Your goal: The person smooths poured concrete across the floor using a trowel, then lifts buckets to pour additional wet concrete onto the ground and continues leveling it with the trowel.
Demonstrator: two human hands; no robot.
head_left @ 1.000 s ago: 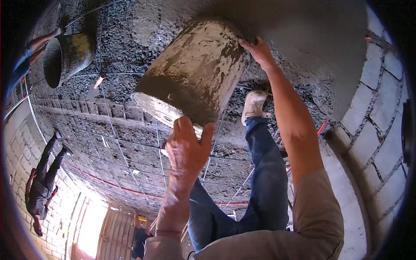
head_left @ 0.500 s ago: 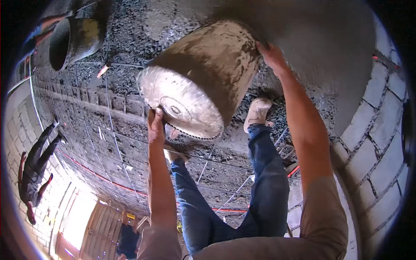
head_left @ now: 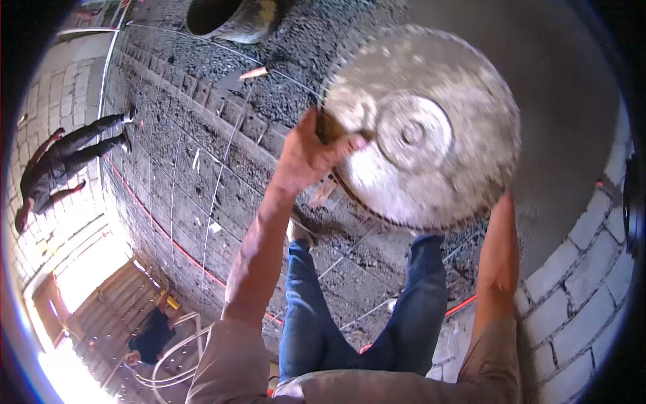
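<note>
A large bucket (head_left: pixel 417 128), grey with dried cement, is held up with its round, ridged bottom facing me. My left hand (head_left: pixel 317 149) grips the left edge of that bottom, the thumb lying on its face. On the right, my right hand is hidden behind the bucket; only the forearm shows below the rim. Behind and to the right of the bucket lies smooth wet concrete (head_left: pixel 558 135).
Another bucket (head_left: pixel 235 19) lies on its side on rough gravelly ground at the top. Wire mesh (head_left: pixel 222 161) crosses the ground. A person (head_left: pixel 57 161) stands at far left, another person (head_left: pixel 151 333) is at lower left. Block wall (head_left: pixel 572 283) at right.
The bucket has turned so its bottom faces me more fully, and has moved up and right in view. My right hand has gone out of sight behind it. The view has swung.
</note>
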